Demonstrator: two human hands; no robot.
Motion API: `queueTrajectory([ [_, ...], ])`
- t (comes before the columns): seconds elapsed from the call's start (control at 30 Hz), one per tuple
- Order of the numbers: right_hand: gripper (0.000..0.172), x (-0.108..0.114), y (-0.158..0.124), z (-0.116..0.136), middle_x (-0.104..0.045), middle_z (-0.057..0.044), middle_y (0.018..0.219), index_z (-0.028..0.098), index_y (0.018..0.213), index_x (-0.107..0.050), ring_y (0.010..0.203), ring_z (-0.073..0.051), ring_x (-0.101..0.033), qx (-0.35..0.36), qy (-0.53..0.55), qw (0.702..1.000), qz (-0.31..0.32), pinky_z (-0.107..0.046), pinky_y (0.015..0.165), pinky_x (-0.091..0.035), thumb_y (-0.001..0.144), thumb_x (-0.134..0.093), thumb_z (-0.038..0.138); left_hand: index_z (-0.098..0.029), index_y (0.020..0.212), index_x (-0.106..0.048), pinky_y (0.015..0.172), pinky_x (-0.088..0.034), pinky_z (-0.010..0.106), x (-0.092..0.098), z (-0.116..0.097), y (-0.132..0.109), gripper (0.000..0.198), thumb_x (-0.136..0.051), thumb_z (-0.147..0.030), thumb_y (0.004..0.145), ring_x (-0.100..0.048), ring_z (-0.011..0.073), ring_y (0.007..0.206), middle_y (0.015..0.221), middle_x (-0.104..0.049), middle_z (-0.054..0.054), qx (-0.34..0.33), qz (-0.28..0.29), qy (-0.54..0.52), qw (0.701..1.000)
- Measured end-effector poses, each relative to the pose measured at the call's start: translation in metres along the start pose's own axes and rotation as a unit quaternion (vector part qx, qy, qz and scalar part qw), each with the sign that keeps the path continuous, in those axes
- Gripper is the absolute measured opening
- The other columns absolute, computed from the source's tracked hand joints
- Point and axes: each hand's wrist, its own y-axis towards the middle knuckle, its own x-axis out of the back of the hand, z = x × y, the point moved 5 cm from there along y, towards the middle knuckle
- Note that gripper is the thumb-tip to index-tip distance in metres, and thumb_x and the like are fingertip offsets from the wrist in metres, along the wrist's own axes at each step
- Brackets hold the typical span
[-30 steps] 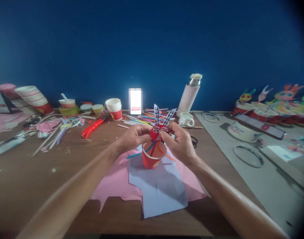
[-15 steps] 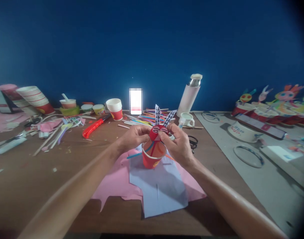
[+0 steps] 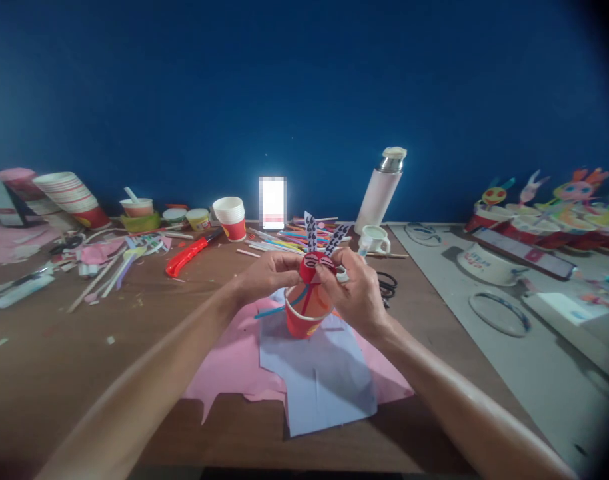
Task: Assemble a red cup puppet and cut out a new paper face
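Observation:
Just above a red paper cup [image 3: 300, 325], my left hand [image 3: 277, 272] and my right hand [image 3: 355, 283] both pinch a red paper face [image 3: 312, 268] with drawn eyes and two upright patterned ears. My left fingers hold its left edge; my right thumb presses on its front at the right. Straws run down inside the cup, and a blue straw [image 3: 269, 313] sticks out at its left. The cup stands on a light blue paper sheet [image 3: 319, 387], which lies over a pink sheet [image 3: 229, 360].
A red-handled cutter [image 3: 187, 259] and a stack of paper cups [image 3: 229, 220] lie farther back. Behind my hands are loose straws, a white flask [image 3: 379, 197] and a small mug [image 3: 375, 240]. To the right are a tape roll [image 3: 490, 265] and several decorated cups [image 3: 492, 219].
The paper face has shifted slightly left, its ears tilting left with it. My right hand has moved a little left along with it; the cup stays put.

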Motion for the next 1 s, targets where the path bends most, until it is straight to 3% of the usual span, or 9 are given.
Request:
queueTrajectory([
  [0.17,0.013,-0.001,-0.001,0.003,-0.054,0.0,0.068,0.021,0.074,-0.045,0.066,-0.017,-0.049,0.03,-0.025,0.999,-0.021,-0.029,0.066,-0.039,0.083,-0.052,0.026,-0.018,0.104,-0.065,0.082,-0.043,0.03,0.001,0.003,-0.001,0.029,-0.062,-0.028,0.076,-0.06,0.0202,0.093,0.105,-0.066,0.007,0.008,0.024,-0.025,0.999],
  [0.37,0.012,0.0,-0.001,-0.001,-0.056,-0.001,0.067,0.021,0.074,-0.048,0.066,-0.018,-0.05,0.011,-0.027,0.999,-0.026,-0.03,0.065,-0.039,0.082,-0.052,0.028,-0.019,0.11,-0.062,0.089,-0.041,0.035,-0.003,0.0,-0.003,0.036,-0.063,-0.022,0.074,-0.059,0.0216,0.099,0.108,-0.065,0.008,0.002,0.07,-0.071,0.995],
  [0.5,0.011,0.0,-0.001,-0.003,-0.057,-0.001,0.068,0.02,0.074,-0.049,0.068,-0.018,-0.051,-0.004,-0.017,1.0,-0.025,-0.03,0.066,-0.04,0.081,-0.053,0.027,-0.018,0.105,-0.065,0.083,-0.045,0.034,-0.004,0.002,0.0,0.033,-0.065,-0.026,0.073,-0.061,0.0213,0.092,0.1,-0.068,0.008,0.02,0.01,-0.043,0.999],
  [0.63,0.01,-0.002,0.0,-0.007,-0.058,-0.001,0.07,0.02,0.075,-0.051,0.067,-0.018,-0.051,-0.046,0.01,0.999,-0.013,-0.028,0.064,-0.039,0.08,-0.055,0.028,-0.014,0.095,-0.069,0.084,-0.044,0.034,-0.003,0.002,0.003,0.027,-0.067,-0.029,0.072,-0.061,0.022,0.09,0.093,-0.07,0.007,-0.013,-0.072,0.004,0.997],
  [1.0,0.011,-0.001,0.002,-0.012,-0.055,0.002,0.065,0.018,0.072,-0.054,0.062,-0.013,-0.049,-0.119,0.126,0.985,0.011,-0.023,0.059,-0.038,0.08,-0.055,0.026,-0.013,0.094,-0.069,0.086,-0.043,0.033,-0.009,-0.003,0.004,0.026,-0.064,-0.03,0.074,-0.061,0.0213,0.091,0.094,-0.069,0.007,-0.03,-0.093,0.005,0.995],
])
